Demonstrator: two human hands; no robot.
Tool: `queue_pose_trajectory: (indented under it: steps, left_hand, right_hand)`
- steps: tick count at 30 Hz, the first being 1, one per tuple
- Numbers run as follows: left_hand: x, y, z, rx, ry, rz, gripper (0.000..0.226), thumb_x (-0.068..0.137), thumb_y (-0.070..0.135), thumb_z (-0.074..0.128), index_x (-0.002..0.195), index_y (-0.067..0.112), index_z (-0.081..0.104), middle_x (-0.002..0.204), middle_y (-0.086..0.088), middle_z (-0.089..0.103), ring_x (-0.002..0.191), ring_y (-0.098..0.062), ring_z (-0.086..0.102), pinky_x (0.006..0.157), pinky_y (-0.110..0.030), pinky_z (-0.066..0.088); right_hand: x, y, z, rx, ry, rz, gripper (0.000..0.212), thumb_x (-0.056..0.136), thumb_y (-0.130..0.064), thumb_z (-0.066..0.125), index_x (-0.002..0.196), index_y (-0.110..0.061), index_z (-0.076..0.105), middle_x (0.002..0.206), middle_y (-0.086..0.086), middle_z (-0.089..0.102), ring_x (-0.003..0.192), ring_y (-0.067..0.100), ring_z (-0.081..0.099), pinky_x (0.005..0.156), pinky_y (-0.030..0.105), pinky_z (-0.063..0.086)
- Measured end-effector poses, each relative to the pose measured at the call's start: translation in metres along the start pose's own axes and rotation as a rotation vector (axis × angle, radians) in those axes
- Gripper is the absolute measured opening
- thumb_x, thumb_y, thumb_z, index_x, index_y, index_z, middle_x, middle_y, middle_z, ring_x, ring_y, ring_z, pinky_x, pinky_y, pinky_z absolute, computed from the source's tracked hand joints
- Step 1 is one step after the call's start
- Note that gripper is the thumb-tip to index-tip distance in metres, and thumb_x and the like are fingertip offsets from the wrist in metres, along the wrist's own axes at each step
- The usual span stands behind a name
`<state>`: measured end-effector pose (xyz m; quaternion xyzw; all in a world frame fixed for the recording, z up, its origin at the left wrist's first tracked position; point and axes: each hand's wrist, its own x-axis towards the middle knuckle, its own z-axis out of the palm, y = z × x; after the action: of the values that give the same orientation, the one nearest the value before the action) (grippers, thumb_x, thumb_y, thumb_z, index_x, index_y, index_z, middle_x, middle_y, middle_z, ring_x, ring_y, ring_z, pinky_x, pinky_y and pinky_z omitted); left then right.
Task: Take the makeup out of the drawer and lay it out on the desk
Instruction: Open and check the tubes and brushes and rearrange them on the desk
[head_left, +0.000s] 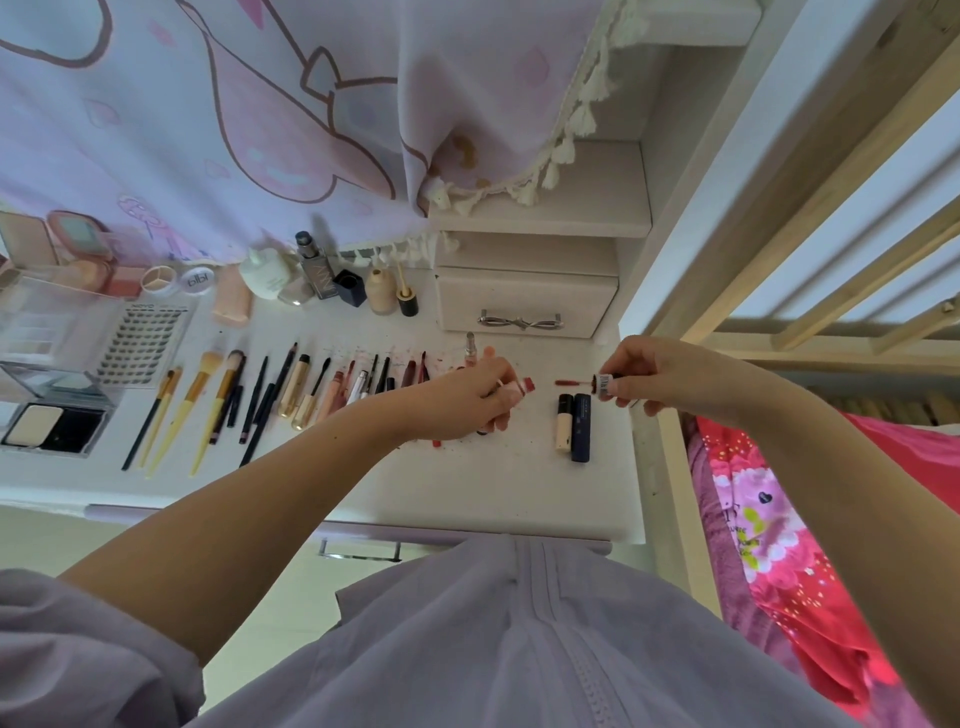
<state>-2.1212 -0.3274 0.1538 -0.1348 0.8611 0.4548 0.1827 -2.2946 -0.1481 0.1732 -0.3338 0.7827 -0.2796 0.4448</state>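
Note:
My left hand (467, 397) grips a small lip gloss tube (524, 385) with red contents, its open end pointing right. My right hand (654, 376) pinches the tube's silver cap (604, 384), and the red applicator wand (571, 383) sticks out leftward, a short gap from the tube. Both hover just above the white desk (493, 483). Below them lie a cream concealer tube (563, 421) and a dark navy tube (582, 427). A row of brushes, pencils and lip products (270, 400) is laid out to the left.
Bottles (317, 273) and jars stand along the back by a pink curtain (208, 130). Compacts, a lash tray (140, 343) and clear boxes (47, 322) fill the left. A small drawer unit with a bow handle (522, 319) sits behind my hands. A bed frame (779, 260) and red bedding (779, 519) border the right.

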Motion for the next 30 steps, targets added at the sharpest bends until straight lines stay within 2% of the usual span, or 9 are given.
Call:
queue_pose_trajectory:
  steps: [3,6,9,11,15,19,24,28,30]
  left_hand:
    - [0.003,-0.002,0.006,-0.262,0.07,-0.029,0.023,0.1,0.031,0.036,0.121,0.02,0.035,0.101,0.008,0.068,0.088,0.006,0.061,0.069,-0.009,0.043]
    - [0.022,0.0,0.019,-0.221,0.279,-0.058,0.027,0.097,0.033,0.044,0.119,0.018,0.045,0.104,0.009,0.064,0.095,-0.003,0.059,0.072,-0.017,0.041]
    - [0.047,0.001,0.032,-0.116,0.588,-0.108,0.024,0.092,0.037,0.051,0.107,0.018,0.054,0.088,0.005,0.056,0.073,-0.006,0.052,0.057,-0.017,0.037]
    - [0.065,0.002,0.038,-0.156,0.657,-0.173,0.023,0.093,0.036,0.051,0.106,0.018,0.053,0.079,0.005,0.057,0.065,-0.007,0.053,0.051,-0.019,0.042]
    - [0.098,-0.001,0.056,-0.111,0.608,-0.346,0.021,0.093,0.034,0.049,0.108,0.019,0.048,0.102,-0.006,0.057,0.083,-0.025,0.063,0.081,-0.046,0.051]
    - [0.12,-0.009,0.067,0.112,0.623,-0.481,0.025,0.097,0.029,0.043,0.116,0.013,0.044,0.106,-0.008,0.05,0.09,-0.025,0.062,0.081,-0.031,0.038]
    - [0.136,-0.014,0.072,0.412,0.592,-0.578,0.027,0.097,0.02,0.039,0.122,0.011,0.041,0.095,-0.009,0.052,0.112,-0.033,0.054,0.082,-0.043,0.046]
    - [0.143,-0.014,0.075,0.31,0.65,-0.562,0.03,0.097,0.021,0.04,0.125,0.013,0.04,0.105,-0.008,0.058,0.102,-0.023,0.055,0.04,-0.022,0.031]
    - [0.137,-0.01,0.078,0.286,0.707,-0.555,0.028,0.096,0.027,0.045,0.121,0.015,0.04,0.108,-0.008,0.056,0.1,-0.022,0.055,0.039,-0.018,0.037]
  right_hand:
    - [0.003,0.017,0.0,0.335,0.013,0.048,0.02,0.091,-0.009,0.06,0.11,-0.014,0.06,0.104,0.003,0.07,0.093,0.014,0.066,0.071,0.026,0.054]
    - [0.01,0.03,0.013,0.63,0.015,0.053,0.026,0.091,-0.006,0.057,0.115,-0.014,0.064,0.105,0.005,0.069,0.098,0.015,0.066,0.075,0.026,0.057]
    - [0.023,0.043,0.025,0.77,0.11,0.074,0.02,0.094,-0.007,0.053,0.111,-0.012,0.062,0.102,0.006,0.069,0.098,0.016,0.066,0.073,0.029,0.058]
    - [0.036,0.053,0.031,0.664,0.204,0.086,0.013,0.095,-0.01,0.053,0.105,-0.017,0.056,0.104,0.004,0.07,0.099,0.014,0.066,0.077,0.03,0.056]
    - [0.07,0.065,0.042,0.203,0.408,0.017,0.01,0.092,-0.024,0.058,0.099,-0.025,0.051,0.104,-0.007,0.063,0.095,0.007,0.06,0.082,0.021,0.045]
    - [0.109,0.073,0.052,-0.075,0.442,-0.074,0.018,0.092,-0.022,0.058,0.109,-0.018,0.055,0.106,0.001,0.052,0.081,0.009,0.053,0.069,0.014,0.038]
    - [0.134,0.082,0.058,-0.139,0.406,-0.069,0.019,0.093,-0.017,0.054,0.111,-0.014,0.056,0.105,0.002,0.049,0.079,0.015,0.053,0.074,0.022,0.04]
    - [0.141,0.085,0.055,-0.137,0.372,-0.066,0.022,0.091,-0.014,0.055,0.113,-0.013,0.054,0.107,0.003,0.05,0.08,0.016,0.054,0.076,0.024,0.042]
    - [0.139,0.087,0.051,-0.095,0.363,-0.029,0.029,0.089,-0.012,0.056,0.118,-0.011,0.051,0.107,0.005,0.053,0.083,0.014,0.053,0.077,0.023,0.041]
